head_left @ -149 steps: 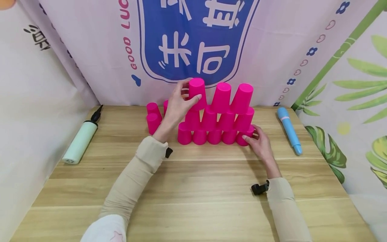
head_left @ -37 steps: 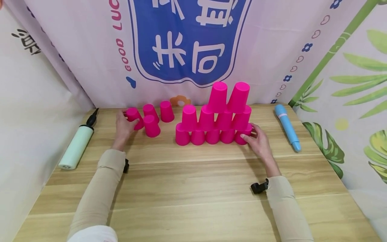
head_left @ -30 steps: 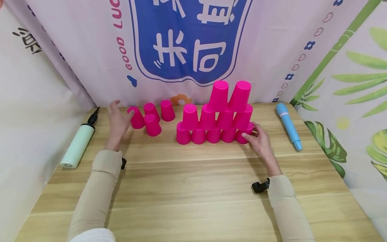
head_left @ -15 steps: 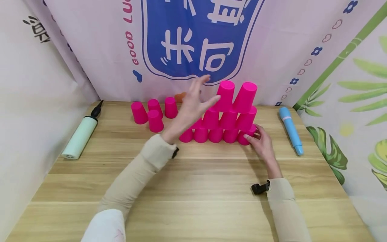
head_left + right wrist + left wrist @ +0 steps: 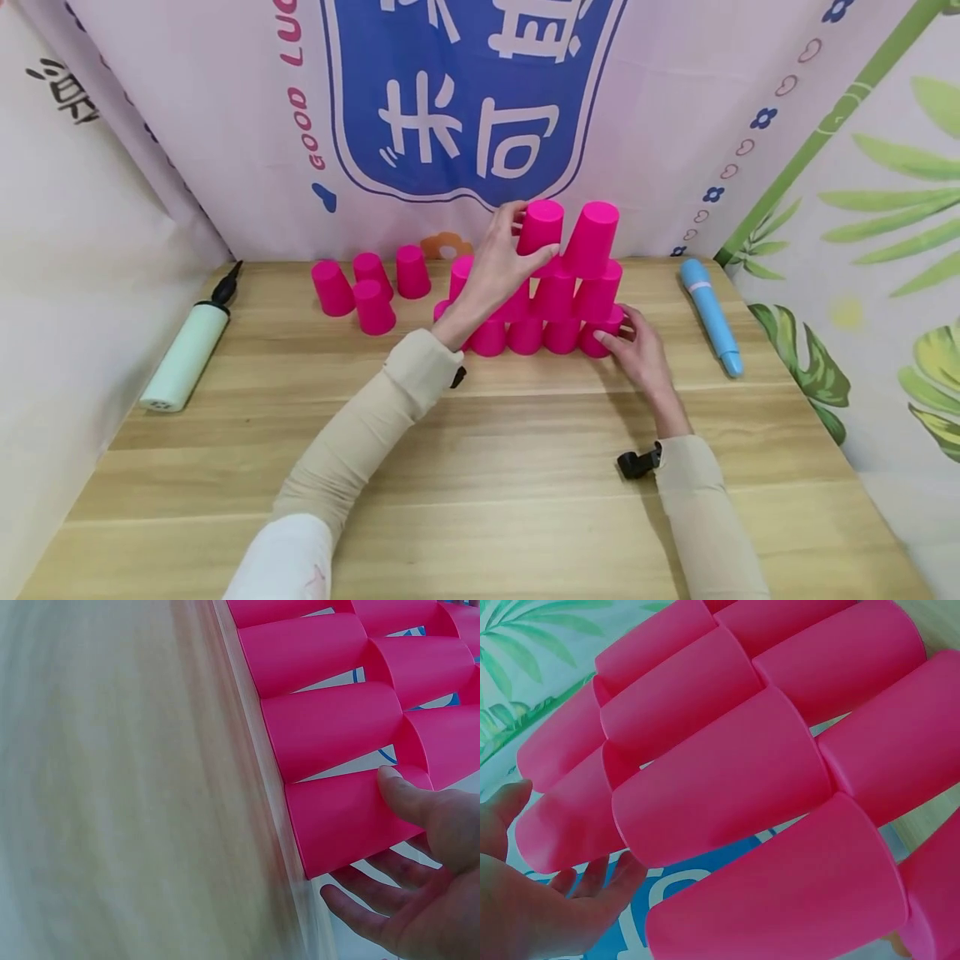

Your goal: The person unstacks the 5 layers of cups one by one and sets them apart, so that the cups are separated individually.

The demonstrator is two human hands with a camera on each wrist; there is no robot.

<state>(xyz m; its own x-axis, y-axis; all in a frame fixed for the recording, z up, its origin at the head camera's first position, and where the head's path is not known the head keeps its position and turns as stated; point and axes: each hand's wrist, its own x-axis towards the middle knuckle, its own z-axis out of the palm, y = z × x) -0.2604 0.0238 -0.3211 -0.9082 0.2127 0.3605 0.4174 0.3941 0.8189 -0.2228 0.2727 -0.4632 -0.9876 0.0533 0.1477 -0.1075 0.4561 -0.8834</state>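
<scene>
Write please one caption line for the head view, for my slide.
Left hand grips a top cup of the pink cup pyramid while the right hand steadies its base.

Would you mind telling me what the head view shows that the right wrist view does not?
Only the head view shows the whole cup pyramid, the left hand gripping a top cup, four loose pink cups to the left, the pale green pump, the blue tube and the printed backdrop. Only the right wrist view shows, close up, the right hand with its thumb lying on the end bottom cup and its fingers spread beneath it. Both show the pink cups, the right hand and the wooden table.
</scene>
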